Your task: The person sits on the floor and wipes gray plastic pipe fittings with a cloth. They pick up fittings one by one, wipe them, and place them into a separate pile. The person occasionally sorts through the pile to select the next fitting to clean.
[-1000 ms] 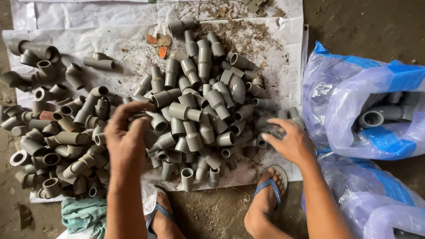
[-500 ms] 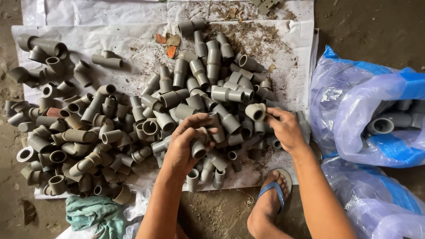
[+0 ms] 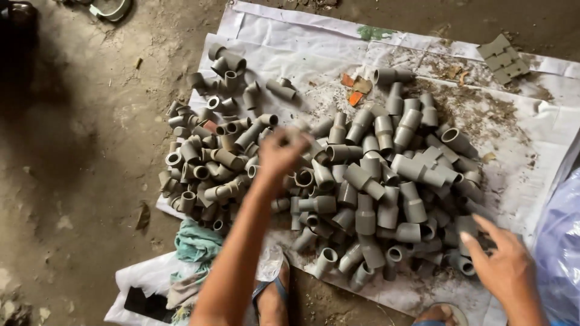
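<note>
Two hands over a heap of grey pipe fittings (image 3: 362, 187) on a white sheet (image 3: 519, 133).

The left hand (image 3: 279, 152) is blurred above the heap's left part — whether its fingers grip anything, I cannot tell. The right hand (image 3: 504, 265) lies at the heap's right edge, fingers spread and loose, touching fittings — beside a blue-and-clear bag (image 3: 562, 241).

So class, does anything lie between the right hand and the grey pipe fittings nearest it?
Nothing visible does. The right hand hovers open at the near right edge of the grey pipe fittings, its fingertips right beside them.
</note>
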